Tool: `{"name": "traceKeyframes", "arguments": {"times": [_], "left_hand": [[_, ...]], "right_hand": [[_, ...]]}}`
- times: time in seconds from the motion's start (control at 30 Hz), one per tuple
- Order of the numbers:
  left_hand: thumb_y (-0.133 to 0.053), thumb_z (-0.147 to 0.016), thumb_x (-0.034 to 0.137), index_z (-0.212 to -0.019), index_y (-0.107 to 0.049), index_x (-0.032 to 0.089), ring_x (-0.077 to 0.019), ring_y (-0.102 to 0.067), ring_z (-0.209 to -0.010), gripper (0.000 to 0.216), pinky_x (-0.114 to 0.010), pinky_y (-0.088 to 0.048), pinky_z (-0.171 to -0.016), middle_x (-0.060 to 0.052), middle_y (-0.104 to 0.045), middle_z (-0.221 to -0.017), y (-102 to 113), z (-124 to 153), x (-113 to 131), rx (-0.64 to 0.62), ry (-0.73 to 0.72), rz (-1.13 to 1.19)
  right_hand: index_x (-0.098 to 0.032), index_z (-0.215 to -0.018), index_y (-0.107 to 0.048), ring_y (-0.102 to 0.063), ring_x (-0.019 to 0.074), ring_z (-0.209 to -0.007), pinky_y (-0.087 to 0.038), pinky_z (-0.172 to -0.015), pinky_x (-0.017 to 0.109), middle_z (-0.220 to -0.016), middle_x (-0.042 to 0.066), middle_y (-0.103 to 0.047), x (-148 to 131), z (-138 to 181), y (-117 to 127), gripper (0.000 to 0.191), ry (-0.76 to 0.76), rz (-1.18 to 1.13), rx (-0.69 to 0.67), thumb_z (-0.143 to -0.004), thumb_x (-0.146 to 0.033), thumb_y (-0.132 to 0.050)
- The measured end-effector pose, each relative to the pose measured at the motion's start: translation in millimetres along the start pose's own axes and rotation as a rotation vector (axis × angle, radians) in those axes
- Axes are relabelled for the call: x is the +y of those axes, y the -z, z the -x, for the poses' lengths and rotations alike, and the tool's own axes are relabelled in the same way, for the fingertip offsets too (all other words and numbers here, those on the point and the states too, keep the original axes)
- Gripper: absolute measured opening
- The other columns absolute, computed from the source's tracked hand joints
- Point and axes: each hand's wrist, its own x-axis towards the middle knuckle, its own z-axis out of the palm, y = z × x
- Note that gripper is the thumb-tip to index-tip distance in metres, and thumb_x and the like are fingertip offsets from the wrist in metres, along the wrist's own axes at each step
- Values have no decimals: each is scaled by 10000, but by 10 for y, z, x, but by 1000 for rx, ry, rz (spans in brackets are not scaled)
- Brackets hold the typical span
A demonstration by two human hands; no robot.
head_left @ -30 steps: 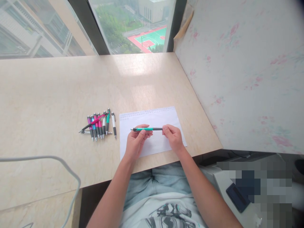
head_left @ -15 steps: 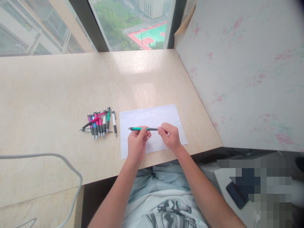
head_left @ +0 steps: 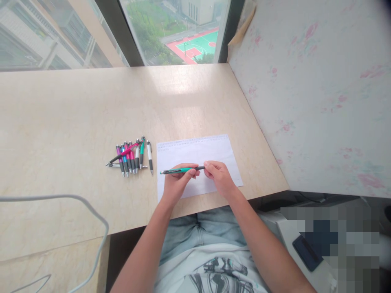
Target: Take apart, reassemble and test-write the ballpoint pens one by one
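A green pen (head_left: 179, 171) with a black grip lies crosswise between my two hands, above a white sheet of paper (head_left: 195, 150). My left hand (head_left: 179, 183) has its fingers and thumb closed around the pen's barrel near the grip. At the pen's right end, my right hand (head_left: 218, 175) pinches the dark front part, so the tip is hidden by the fingers. Small rows of writing run along the top of the paper. Left of the sheet lies a cluster of several pens, including a purple pen (head_left: 119, 159) and a white pen (head_left: 149, 156).
A grey cable (head_left: 76, 197) loops over the desk (head_left: 70, 110) at the left. A floral-patterned wall (head_left: 320, 101) borders the desk on the right. Beyond the far edge is a window (head_left: 177, 32). A dark phone-like object (head_left: 307, 252) lies on a lower surface at right.
The green pen has shifted slightly left and turned, its clip side now showing. My left hand's fingers have moved around the barrel. The view has shifted slightly.
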Motion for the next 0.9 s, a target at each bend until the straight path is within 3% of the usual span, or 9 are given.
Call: {"name": "traceKeyframes", "arguments": {"times": [0.17, 0.3, 0.5, 0.6, 0.7, 0.77, 0.9], "left_hand": [[-760, -758, 337, -884, -741, 154, -122, -610, -627, 223, -252, -481, -626, -46, -701, -674, -180, 12, -4, 132, 127, 270], [-769, -751, 331, -862, -733, 132, -93, -597, -612, 231, -208, -470, -594, -33, -673, -655, -257, 37, 74, 149, 242, 398], [-784, -739, 301, -843, -725, 105, -48, -560, -572, 229, -145, -461, -554, -13, -631, -642, -200, 29, 137, 147, 395, 523], [-805, -714, 284, -816, -723, 89, -31, -542, -561, 235, -117, -450, -535, -11, -616, -642, -148, 14, 143, 111, 468, 562], [-799, -722, 300, -808, -722, 98, -31, -529, -555, 233, -121, -444, -530, -8, -609, -635, -147, 14, 142, 92, 446, 559], [-780, -744, 318, -839, -726, 121, -51, -547, -572, 226, -151, -459, -554, -10, -622, -637, -177, 25, 130, 92, 359, 510], [-763, -758, 310, -933, -741, 175, -138, -646, -701, 222, -261, -512, -688, -53, -716, -755, -221, 62, 80, 122, 148, 265]], "right_hand": [[-207, -583, -445, -364, 121, -548, -284, -553, 284, -559, -35, -386, -63, 5, 32, 429, 180, 242, 25, -953, -424, -456], [-214, -601, -433, -365, 123, -547, -294, -557, 287, -581, -34, -383, -94, -21, 96, 393, 337, 428, -14, -964, -366, -441], [-224, -623, -443, -399, 161, -639, -325, -622, 313, -625, -7, -412, -173, -113, 185, 324, 617, 638, -142, -942, -259, -489], [-224, -618, -471, -390, 175, -669, -328, -644, 327, -634, 9, -438, -250, -158, 245, 320, 682, 762, -242, -932, -269, -518], [-224, -622, -509, -406, 178, -679, -342, -660, 336, -641, 18, -468, -288, -162, 268, 317, 657, 752, -277, -925, -313, -532], [-222, -626, -518, -421, 169, -658, -350, -647, 331, -633, 11, -473, -263, -132, 225, 325, 576, 634, -195, -926, -349, -525], [-213, -566, -439, -333, 115, -503, -267, -499, 279, -530, -36, -370, -126, -23, 0, 449, 143, 191, 107, -932, -469, -481]]}}
